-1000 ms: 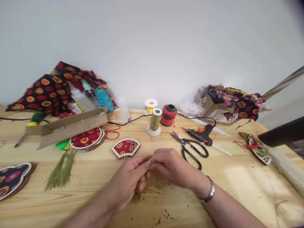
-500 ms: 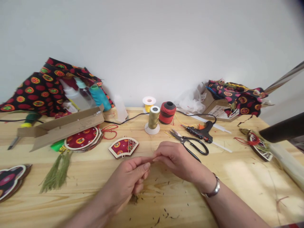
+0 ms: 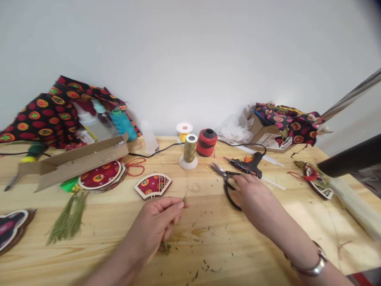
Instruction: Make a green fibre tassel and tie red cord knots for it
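Observation:
My left hand (image 3: 162, 218) is closed around a bundle of olive-green thread (image 3: 185, 198), a tassel by its look; strands poke out above the thumb and a tuft shows below the fist. Most of the bundle is hidden by the fingers. My right hand (image 3: 253, 198) has its fingers curled over the handles of the black-handled scissors (image 3: 230, 194), which lie on the table with the blades pointing up-left. Beside the left hand lies a fan-shaped wooden ornament (image 3: 153, 185) with red patterned fabric. Behind it stands a cone of olive thread (image 3: 190, 149).
A red thread spool (image 3: 206, 143) and a yellow spool (image 3: 184, 129) stand near the wall. The glue gun (image 3: 253, 165) lies just behind the scissors. At left are a cardboard tray (image 3: 83, 161), round ornaments (image 3: 99, 176) and a green tassel (image 3: 68, 218). Dark clippings dot the wooden table (image 3: 119, 238).
My right hand has left the left hand's fingertips and moved right onto the scissors' handles. My left hand keeps its hold, and thread ends now show above its thumb.

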`<state>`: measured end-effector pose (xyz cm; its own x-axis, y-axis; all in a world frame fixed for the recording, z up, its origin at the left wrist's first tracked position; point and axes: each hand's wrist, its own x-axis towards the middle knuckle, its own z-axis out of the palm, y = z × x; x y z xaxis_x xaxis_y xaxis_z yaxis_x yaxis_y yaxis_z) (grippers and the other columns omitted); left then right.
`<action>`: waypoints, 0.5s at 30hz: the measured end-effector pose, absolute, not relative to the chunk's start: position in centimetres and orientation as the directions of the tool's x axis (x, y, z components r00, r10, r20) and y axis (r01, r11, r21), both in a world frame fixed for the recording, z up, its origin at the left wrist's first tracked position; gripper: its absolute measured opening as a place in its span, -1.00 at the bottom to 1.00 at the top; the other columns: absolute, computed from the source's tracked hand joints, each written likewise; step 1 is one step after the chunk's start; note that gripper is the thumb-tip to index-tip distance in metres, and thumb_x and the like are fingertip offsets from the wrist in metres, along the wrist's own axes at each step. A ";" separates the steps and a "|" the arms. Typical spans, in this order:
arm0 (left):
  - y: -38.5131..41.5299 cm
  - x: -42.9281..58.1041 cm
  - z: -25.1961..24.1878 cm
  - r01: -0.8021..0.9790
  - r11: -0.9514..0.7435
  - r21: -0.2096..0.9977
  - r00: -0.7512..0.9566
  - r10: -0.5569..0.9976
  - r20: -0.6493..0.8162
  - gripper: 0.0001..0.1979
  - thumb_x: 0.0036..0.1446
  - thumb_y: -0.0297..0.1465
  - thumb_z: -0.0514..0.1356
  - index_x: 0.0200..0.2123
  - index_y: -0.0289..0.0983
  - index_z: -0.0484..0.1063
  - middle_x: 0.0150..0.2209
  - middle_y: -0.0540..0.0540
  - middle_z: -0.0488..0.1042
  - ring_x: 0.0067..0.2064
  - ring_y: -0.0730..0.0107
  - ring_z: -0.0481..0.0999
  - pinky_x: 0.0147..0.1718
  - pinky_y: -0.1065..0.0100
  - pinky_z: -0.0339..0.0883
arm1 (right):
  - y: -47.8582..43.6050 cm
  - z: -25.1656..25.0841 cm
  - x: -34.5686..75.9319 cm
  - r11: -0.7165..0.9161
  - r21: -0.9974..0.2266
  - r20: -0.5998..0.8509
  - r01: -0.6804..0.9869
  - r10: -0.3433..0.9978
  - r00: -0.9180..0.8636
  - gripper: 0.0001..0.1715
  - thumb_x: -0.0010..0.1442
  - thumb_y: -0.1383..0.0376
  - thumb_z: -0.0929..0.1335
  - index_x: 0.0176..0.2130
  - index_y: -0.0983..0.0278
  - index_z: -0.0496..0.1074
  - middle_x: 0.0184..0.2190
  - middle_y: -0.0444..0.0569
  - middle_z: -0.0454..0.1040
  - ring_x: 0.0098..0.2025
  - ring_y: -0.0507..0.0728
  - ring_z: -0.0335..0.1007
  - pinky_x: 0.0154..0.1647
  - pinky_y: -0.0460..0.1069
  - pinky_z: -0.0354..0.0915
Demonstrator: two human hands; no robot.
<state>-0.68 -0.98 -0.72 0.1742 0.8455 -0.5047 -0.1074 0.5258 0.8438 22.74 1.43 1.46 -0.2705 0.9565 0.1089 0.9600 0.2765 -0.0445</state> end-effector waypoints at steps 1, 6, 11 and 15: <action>-1.0 -0.7 -0.7 -0.105 0.522 0.847 0.164 0.849 -0.502 -0.74 -0.06 -0.25 0.26 -0.41 -0.36 0.50 -0.69 0.16 0.16 -0.70 0.71 -0.03 -0.73 0.54 -0.24 | 1.0 1.1 23.2 0.261 -0.029 0.091 0.965 0.962 -0.258 -0.80 0.09 0.45 0.27 -0.26 0.42 0.44 -0.30 0.17 0.46 -0.23 0.25 0.38 -0.19 0.12 0.34; -1.2 -0.4 -0.3 -0.072 0.473 0.878 0.104 0.879 -0.465 -0.73 -0.06 -0.22 0.25 -0.42 -0.34 0.51 -0.73 0.17 0.09 -0.69 0.67 -0.04 -0.70 0.54 -0.23 | 0.4 -0.7 23.9 0.185 -0.012 0.090 0.983 0.979 -0.183 -0.62 0.05 0.49 0.24 -0.09 0.50 0.36 -0.18 0.27 0.42 -0.13 0.29 0.35 -0.10 0.16 0.31; -1.3 -0.4 0.0 0.038 0.412 0.910 0.071 0.908 -0.414 -0.71 -0.07 -0.18 0.24 -0.45 -0.32 0.52 -0.76 0.17 0.05 -0.69 0.62 -0.02 -0.71 0.52 -0.21 | 0.6 -0.4 24.1 0.155 -0.071 0.069 0.985 0.986 -0.151 -0.58 -0.05 0.53 0.24 -0.14 0.45 0.36 -0.24 0.21 0.39 -0.16 0.27 0.34 -0.11 0.15 0.31; -1.3 -0.7 0.2 0.098 0.403 0.910 0.073 0.909 -0.410 -0.73 -0.06 -0.20 0.24 -0.41 -0.30 0.55 -0.76 0.15 0.08 -0.69 0.58 0.01 -0.74 0.51 -0.16 | -0.4 1.1 24.2 0.113 -0.258 0.079 0.960 0.992 -0.096 -0.64 -0.01 0.41 0.27 -0.14 0.33 0.32 -0.20 0.12 0.32 -0.25 0.19 0.33 -0.24 0.07 0.32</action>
<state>-0.72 -1.26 0.23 0.0732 0.9091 -0.4100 0.0985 0.4025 0.9101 24.21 -0.42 1.06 -0.0959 0.9923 0.0787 0.9595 0.1132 -0.2578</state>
